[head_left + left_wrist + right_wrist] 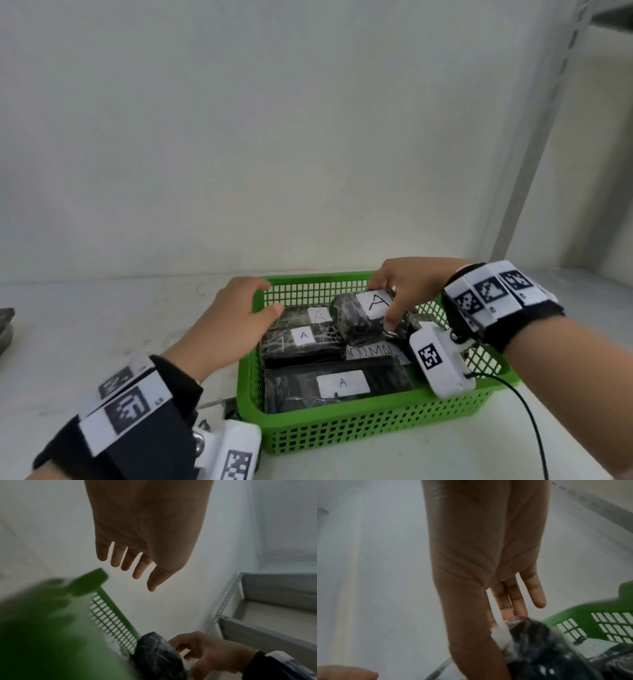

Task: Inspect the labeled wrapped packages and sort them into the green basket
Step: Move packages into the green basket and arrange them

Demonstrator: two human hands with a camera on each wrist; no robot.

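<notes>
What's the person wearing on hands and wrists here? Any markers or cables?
Both hands bare, no gloves: left hand, right hand. Each wrist has a black cuff ringed by a white band of square black-and-white fiducial tags; the left band is blurred. A white camera housing with its own tag sits under each wrist. A thin black cable trails from the right housing.

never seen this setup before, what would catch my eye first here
The bright green basket on the white surface stands out, with black wrapped packages inside, each labelled A. The right hand grips one package over the basket's far side, while the left hand hovers open over the left rim.
</notes>
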